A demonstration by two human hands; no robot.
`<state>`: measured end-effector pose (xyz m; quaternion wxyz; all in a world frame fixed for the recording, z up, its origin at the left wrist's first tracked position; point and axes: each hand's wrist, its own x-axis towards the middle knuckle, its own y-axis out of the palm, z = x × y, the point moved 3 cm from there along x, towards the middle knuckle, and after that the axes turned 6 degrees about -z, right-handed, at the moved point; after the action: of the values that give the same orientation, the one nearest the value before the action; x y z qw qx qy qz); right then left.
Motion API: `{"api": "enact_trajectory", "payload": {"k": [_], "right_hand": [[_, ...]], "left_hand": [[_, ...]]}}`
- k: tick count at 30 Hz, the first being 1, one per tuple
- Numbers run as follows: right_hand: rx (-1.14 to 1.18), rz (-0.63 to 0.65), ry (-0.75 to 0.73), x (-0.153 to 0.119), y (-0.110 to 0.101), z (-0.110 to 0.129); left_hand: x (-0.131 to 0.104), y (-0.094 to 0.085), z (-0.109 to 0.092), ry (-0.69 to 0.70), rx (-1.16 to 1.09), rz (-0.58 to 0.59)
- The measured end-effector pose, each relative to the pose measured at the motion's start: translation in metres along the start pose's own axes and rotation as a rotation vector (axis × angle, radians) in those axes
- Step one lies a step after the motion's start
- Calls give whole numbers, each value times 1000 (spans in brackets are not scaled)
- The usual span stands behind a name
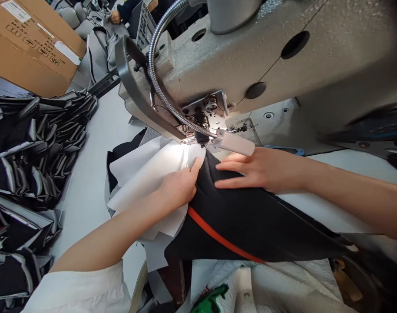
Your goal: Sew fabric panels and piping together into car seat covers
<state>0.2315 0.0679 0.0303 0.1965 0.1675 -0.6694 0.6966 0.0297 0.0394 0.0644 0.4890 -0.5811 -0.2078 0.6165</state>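
My left hand [177, 187], fingers closed on white fabric [146, 178], and right hand [266, 169], fingers spread on black fabric [250, 217], work over the worktop [87, 161] beside the sewing machine [244, 56]; seam-guiding seems in hand, calling for even tension.

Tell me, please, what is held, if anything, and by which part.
The left hand holds the pale cloth at its edge near the lamp; the right hand rests on black cloth.

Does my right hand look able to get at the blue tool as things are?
Likely yes: the blue tool lies just beyond the wrist of the right hand, and its visible part looks uncovered, though that hand rests on black fabric.
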Motion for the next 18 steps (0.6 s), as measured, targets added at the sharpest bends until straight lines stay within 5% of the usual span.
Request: {"api": "enact_trajectory", "payload": {"k": [5,9,18], "right_hand": [[35,3,-128,16,24,37],[-40,-64,12,46,58,59],[-146,-69,-13,21,33,54]], "left_hand": [[4,-8,31,164,-122,54],[15,-6,45,191,37,12],[8,-5,7,132,70,21]]}}
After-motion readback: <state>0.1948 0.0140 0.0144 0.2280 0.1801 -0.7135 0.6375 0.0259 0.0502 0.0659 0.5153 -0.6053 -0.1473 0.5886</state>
